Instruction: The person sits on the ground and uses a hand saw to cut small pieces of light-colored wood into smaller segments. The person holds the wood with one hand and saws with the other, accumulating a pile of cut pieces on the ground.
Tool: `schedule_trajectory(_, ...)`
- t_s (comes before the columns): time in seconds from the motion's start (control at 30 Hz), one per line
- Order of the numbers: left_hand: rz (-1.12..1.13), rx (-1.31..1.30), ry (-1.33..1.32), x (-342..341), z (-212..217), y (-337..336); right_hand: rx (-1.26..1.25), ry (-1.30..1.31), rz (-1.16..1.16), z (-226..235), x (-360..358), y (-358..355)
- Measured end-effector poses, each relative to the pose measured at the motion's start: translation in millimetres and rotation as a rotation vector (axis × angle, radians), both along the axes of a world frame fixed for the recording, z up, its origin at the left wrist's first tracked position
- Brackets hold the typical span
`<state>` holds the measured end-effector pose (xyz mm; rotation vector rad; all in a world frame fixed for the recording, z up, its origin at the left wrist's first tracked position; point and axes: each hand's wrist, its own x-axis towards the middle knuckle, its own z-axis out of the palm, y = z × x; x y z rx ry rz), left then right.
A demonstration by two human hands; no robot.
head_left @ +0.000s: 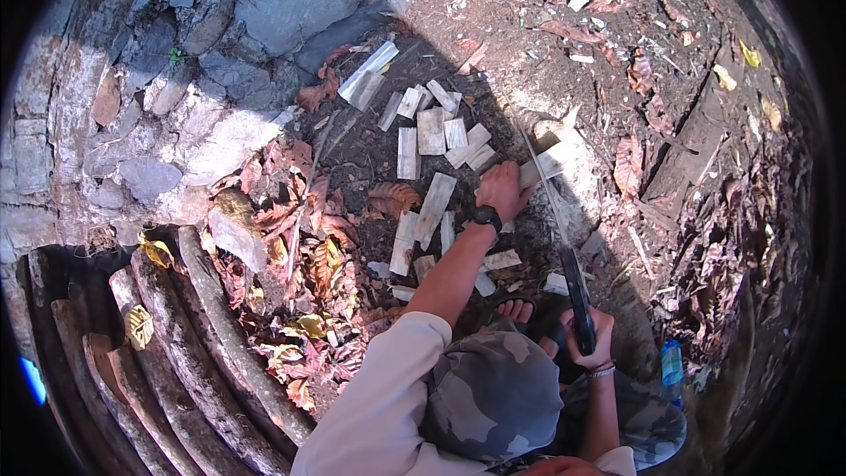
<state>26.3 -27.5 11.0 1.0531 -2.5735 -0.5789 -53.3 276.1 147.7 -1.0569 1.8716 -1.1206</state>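
Note:
My left hand (pixel 502 189), with a dark watch at the wrist, reaches forward and grips the near end of a split piece of wood (pixel 548 165). That piece points right over a pale, sunlit surface that I cannot clearly make out. In my right hand (pixel 596 337) is the black handle of a machete (pixel 577 295), its long thin blade pointing away from me. The blade crosses in front of the held wood; whether they touch I cannot tell. Several split wood pieces (pixel 431 130) lie on the soil left of my left hand, and more wood (pixel 435 209) lies nearer me.
Stacked logs (pixel 189 344) lie at the lower left, below a stone wall (pixel 300 4). Dry leaves (pixel 322 264) cover soil beside them. A clear bottle (pixel 672 366) stands by my right knee. My camouflage-covered knee (pixel 493 397) and sandalled foot (pixel 515 309) are close below the work.

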Motion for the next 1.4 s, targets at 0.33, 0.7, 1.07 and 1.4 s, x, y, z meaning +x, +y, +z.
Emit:
schedule_trajectory(0.33,0.021,0.007,-0.022,8,-1,-5,0.047,0.038,0.035,13,13,109)
schedule_trajectory(0.7,0.019,0.018,-0.021,7,-3,-8,0.071,-0.018,-0.016,21,8,67)
schedule_trajectory(1.07,0.031,0.054,-0.031,4,-2,-5,0.064,0.03,0.072,-5,-13,-15)
schedule_trajectory(1.4,0.018,0.022,0.001,4,-1,-7,0.046,-0.05,0.041,29,0,19)
